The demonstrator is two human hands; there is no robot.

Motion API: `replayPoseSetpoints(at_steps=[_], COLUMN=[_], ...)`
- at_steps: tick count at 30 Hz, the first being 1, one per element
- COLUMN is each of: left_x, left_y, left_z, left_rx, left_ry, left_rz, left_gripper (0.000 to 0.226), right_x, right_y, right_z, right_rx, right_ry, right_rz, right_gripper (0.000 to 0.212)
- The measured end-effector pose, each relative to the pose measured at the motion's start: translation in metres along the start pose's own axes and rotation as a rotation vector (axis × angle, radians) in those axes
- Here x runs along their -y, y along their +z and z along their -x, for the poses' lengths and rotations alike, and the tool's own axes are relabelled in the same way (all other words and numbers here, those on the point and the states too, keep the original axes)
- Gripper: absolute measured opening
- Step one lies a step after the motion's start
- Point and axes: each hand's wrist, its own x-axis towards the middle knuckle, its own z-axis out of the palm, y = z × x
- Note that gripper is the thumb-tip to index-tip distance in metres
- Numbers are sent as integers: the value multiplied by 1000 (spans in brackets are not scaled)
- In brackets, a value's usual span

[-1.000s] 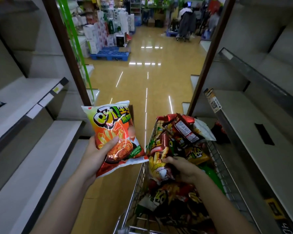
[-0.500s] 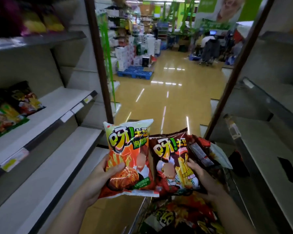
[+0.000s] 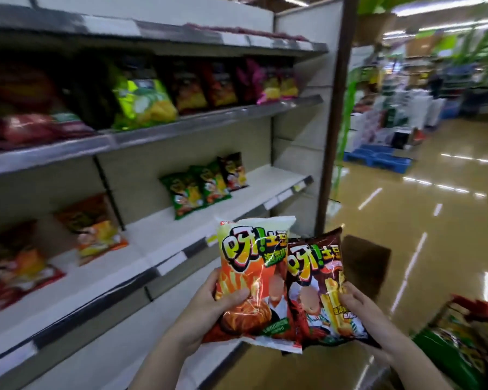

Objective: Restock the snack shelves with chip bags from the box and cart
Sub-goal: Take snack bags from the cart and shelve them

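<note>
Left hand (image 3: 206, 308) grips a glossy orange-and-cream chip bag (image 3: 254, 280); right hand (image 3: 361, 308) holds a dark brown foil chip bag (image 3: 319, 288) just beside it, edges overlapping

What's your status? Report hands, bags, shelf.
Left hand grips orange-and-white chip bag. Right hand grips dark red chip bag. White shelf ahead, bare beside green bags.

One head-worn wide-angle view, looking forward and down; it faces obliquely toward the grey metal tiered snack shelves (image 3: 209, 122), which stand near on its left; glossy yellow aisle floor (image 3: 406, 220) recedes right of them.
</note>
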Motion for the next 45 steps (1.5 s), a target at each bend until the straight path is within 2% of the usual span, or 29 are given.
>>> replayPoseSetpoints(at_steps=[1, 2, 3, 5, 6, 8, 9, 11, 13, 15, 16, 17, 20, 23, 25, 27, 30, 37, 39, 41, 43, 45], left_x=[-1, 0, 2, 6, 9, 14, 16, 21, 31, 40, 45, 50, 61, 69, 72, 71, 71, 87, 92, 96, 99, 105], left_y=[-13, -27, -43, -73, -90, -120, -135, -159, -178, -194, -201, -208, -223, -240, -250, -261, -273, -303, -316, -332, -350, -371], left_z=[12, 26, 42, 76, 97, 137, 159, 204, 245, 287, 307, 328, 390, 457, 496, 537, 573, 636, 648, 659, 670, 681], left_rx=[-45, -99, -160, -294, -369, -479, -527, -603, -659, -711, -735, -757, -811, -892, -950, -1028, -1112, -1310, -1385, -1456, -1525, -1591], left_ry=[7, 19, 40, 80, 101, 139, 153, 150, 145, 132, 124, 119, 120, 116, 109, 123, 154, 230, 258, 268, 274, 274], left_rz=[7, 22, 43, 78, 95, 129, 133, 126, 116, 101, 98, 94, 79, 88, 89, 80, 77, 203, 257, 285, 300, 306], left_gripper=[106, 108, 110, 115, 117, 117, 115, 112, 109, 112, 113, 113, 111, 108, 107, 107, 109, 102, 98, 97, 97, 96], right_x=[-2, -3, -3, -5, -7, -16, -26, -49, -71, -92, -103, -114, -141, -168, -188, -206, -225, -251, -259, -270, -279, -295], right_y=[15, 34, 58, 97, 118, 149, 162, 192, 219, 249, 260, 274, 320, 373, 407, 448, 490, 573, 601, 625, 653, 682], right_z=[-3, -3, 3, 12, 18, 30, 32, 39, 49, 61, 66, 73, 100, 127, 141, 160, 177, 198, 198, 195, 195, 189], right_rx=[15, 39, 71, 70, 66, 106, 149, 238, 308, 369, 395, 437, 577, 723, 803, 878, 911, 1053, 1064, 1110, 1130, 1127], right_ry=[0, -6, -24, -32, -21, -12, 5, 82, 155, 207, 209, 212, 201, 281, 312, 323, 338, 361, 377, 351, 366, 391], right_rz=[23, 37, 45, 32, 19, 54, 70, 128, 177, 222, 233, 246, 307, 314, 332, 360, 391, 495, 574, 613, 563, 536], right_gripper=[126, 114, 92, 34, 16, 3, 19, 66, 99, 124, 129, 128, 108, 108, 93, 87, 63, 86, 111, 116, 100, 65])
